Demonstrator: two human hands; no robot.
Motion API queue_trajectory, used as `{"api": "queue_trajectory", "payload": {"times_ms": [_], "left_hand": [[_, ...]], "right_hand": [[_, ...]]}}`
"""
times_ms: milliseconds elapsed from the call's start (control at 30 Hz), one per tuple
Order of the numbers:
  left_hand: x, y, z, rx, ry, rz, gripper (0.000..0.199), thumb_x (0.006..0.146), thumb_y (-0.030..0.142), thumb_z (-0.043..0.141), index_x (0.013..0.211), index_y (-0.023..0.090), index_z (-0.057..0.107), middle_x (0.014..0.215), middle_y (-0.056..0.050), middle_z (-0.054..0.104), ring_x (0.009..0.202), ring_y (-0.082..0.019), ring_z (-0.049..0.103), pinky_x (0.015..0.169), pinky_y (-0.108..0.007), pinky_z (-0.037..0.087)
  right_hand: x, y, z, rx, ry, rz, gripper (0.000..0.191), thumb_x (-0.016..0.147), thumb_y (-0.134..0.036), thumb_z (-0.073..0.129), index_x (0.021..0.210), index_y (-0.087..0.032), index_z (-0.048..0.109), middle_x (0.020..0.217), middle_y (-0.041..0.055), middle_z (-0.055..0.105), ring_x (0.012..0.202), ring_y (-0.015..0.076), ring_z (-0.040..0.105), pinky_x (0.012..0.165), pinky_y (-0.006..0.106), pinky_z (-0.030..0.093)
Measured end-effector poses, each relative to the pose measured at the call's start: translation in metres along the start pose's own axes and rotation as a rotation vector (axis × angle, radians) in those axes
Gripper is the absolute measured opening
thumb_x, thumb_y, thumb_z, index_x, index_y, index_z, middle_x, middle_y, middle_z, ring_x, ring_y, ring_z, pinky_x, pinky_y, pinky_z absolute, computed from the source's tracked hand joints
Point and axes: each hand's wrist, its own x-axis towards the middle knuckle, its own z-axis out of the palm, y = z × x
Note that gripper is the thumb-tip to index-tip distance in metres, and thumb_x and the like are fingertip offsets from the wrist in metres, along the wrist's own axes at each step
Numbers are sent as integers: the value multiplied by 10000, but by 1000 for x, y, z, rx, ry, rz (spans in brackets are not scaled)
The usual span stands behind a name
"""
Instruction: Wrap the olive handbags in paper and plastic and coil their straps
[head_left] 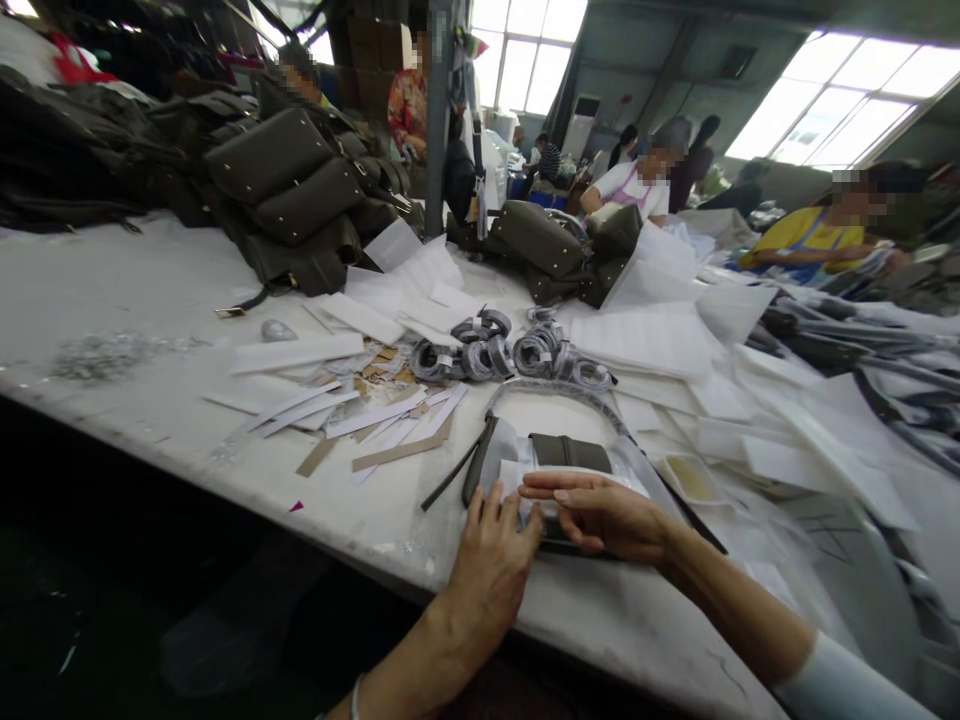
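A dark olive handbag (570, 453) lies near the table's front edge, partly covered with white wrapping, its wrapped handle (559, 385) arching away at the back. My left hand (496, 555) rests on the bag's front left part, fingers spread over the white wrapping. Over the front middle of the bag is my right hand (604, 515), its fingers stretched out to the left, close to the fingertips of my left hand. Neither hand visibly grips anything. A dark strap (452, 470) sticks out at the bag's left side.
Coiled wrapped straps (480, 350) and paper strips (401, 430) lie behind the bag on the white table (150, 440). Olive bags (281, 180) are piled at the back left. White foam sheets (645, 335) and a small tray (694, 480) are at right. Several people are beyond.
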Motion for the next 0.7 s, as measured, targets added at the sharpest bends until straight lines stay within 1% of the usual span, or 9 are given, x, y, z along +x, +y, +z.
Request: {"api": "queue_trajectory", "payload": {"times_ms": [100,167,233,333,400,500,600,633,700], "left_hand": [[0,-1,0,15,24,10,387,927,168,471,1298,241,555,1269,-97,610,1255,-317,515,1046,-516,428],[0,-1,0,21,36,19,388,927,176,471,1302,235,553,1271,-98,609,1258,-316,509,1043,-515,425],[-1,-2,1,31,48,28,391,928,182,472,1307,237,550,1272,-96,607,1256,-314,508,1040,-514,423],[-2,-3,3,50,86,39,380,937,187,463,1301,236,558,1252,-88,618,1231,-307,525,1033,-503,424],[-2,-4,4,55,123,52,369,947,185,439,1291,229,567,1249,-90,621,1227,-297,528,1032,-493,420],[-1,-4,4,66,176,71,354,970,189,392,1265,220,586,1316,-100,588,1276,-278,487,1037,-476,404],[0,-4,3,98,183,103,363,993,191,339,1250,208,594,1381,-90,548,1326,-249,433,1048,-465,384],[0,-3,3,112,176,114,371,999,186,320,1254,197,590,1379,-87,552,1328,-235,430,1055,-464,375],[-1,-3,4,136,156,132,385,1007,176,290,1263,175,578,1345,-88,578,1312,-213,444,1073,-467,355]], "right_hand": [[8,2,0,-21,105,29,442,754,-320,759,1159,-165,673,1313,158,608,430,14,504,322,136,314],[12,2,3,-54,180,37,432,756,-299,747,1157,-162,663,1286,146,624,420,18,515,299,133,317],[13,4,6,-82,216,31,425,762,-285,728,1161,-160,653,1283,143,623,423,25,538,285,131,324],[13,6,10,-106,237,29,417,773,-268,695,1173,-168,638,1315,134,602,438,36,577,275,126,335],[13,7,11,-124,252,37,428,775,-255,678,1191,-167,625,1284,128,620,447,44,592,274,123,340],[13,9,11,-153,252,41,449,790,-257,660,1224,-158,606,1118,112,687,445,51,591,279,116,341],[13,10,10,-158,233,29,470,807,-278,655,1256,-160,589,942,76,709,448,60,590,287,110,338],[14,10,10,-154,238,29,472,806,-282,657,1256,-160,588,910,69,707,449,62,589,288,110,333],[14,10,11,-139,268,36,461,791,-284,670,1229,-162,598,933,73,705,454,59,586,291,115,320]]}}
